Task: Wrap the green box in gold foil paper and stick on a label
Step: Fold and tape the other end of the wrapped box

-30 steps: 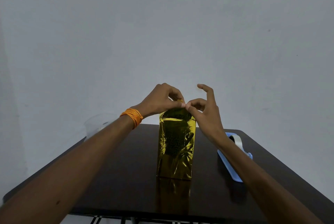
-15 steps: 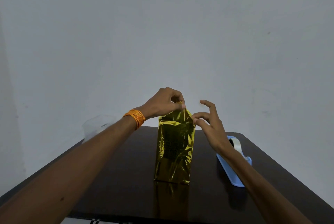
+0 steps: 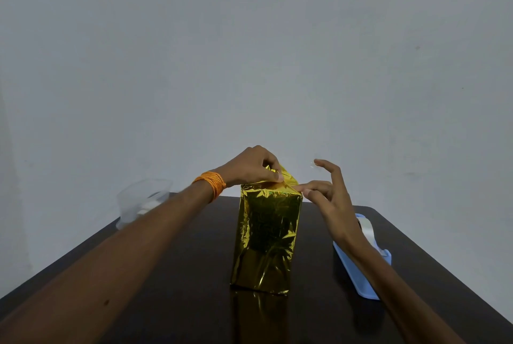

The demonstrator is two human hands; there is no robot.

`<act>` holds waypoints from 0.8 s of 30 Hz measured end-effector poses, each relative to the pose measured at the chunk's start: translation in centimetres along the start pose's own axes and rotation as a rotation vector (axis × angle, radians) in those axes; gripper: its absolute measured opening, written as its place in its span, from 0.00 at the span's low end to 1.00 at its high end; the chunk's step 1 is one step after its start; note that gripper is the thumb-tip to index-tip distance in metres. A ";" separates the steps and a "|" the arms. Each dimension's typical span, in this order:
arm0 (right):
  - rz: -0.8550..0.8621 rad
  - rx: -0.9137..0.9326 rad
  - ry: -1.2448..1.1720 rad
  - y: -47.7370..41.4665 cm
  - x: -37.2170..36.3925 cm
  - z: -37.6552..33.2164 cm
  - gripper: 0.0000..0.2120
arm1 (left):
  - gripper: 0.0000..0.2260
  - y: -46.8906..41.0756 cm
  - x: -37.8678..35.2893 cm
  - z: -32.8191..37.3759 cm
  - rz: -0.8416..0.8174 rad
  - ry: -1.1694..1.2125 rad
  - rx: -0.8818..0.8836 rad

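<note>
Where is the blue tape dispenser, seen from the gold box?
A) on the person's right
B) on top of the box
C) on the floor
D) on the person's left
A: the dispenser lies on the table, to the right of the box.

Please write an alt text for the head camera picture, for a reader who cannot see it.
A person's left hand pinches a flap of gold foil at the top of a tall upright box covered in it, while the right hand, fingers spread, touches the top's right corner. It stands on a dark table, a blue tape dispenser to its right.
</note>
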State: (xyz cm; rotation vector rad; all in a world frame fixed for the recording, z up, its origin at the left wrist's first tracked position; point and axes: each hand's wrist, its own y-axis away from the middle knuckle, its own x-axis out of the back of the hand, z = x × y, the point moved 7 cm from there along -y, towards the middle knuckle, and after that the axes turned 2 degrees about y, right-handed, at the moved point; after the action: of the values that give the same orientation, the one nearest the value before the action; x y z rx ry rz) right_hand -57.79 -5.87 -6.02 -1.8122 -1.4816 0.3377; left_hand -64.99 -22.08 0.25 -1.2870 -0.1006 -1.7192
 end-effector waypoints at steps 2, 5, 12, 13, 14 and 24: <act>0.009 -0.004 -0.010 0.1 0.1 0.2 0.26 | 0.06 -0.2 -0.2 -0.1 -0.022 -0.006 -0.003; 0.004 -0.033 -0.023 -0.1 -0.3 0.2 0.25 | 0.06 -0.1 -0.3 -0.5 -0.039 -0.023 0.014; 0.000 -0.131 0.008 -2.0 -1.9 -0.7 0.31 | 0.05 -0.2 0.0 -1.5 -0.046 0.047 0.066; -0.010 -0.165 0.003 -2.3 -2.1 -0.6 0.33 | 0.06 -0.3 0.0 -1.4 -0.048 0.052 0.070; -0.028 -0.213 -0.018 -2.5 -2.4 -0.4 0.35 | 0.06 -0.3 0.0 -1.5 -0.048 0.063 0.078; -0.026 -0.512 -0.302 -2.0 -3.7 1.0 0.33 | 0.12 0.5 0.4 -1.9 0.016 0.200 0.077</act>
State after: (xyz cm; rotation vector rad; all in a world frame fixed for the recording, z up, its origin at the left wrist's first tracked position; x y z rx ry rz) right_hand -60.95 -8.83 -6.24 -2.2082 -1.9326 0.2397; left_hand -66.01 -23.69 -0.51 -1.0512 -0.0387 -1.8030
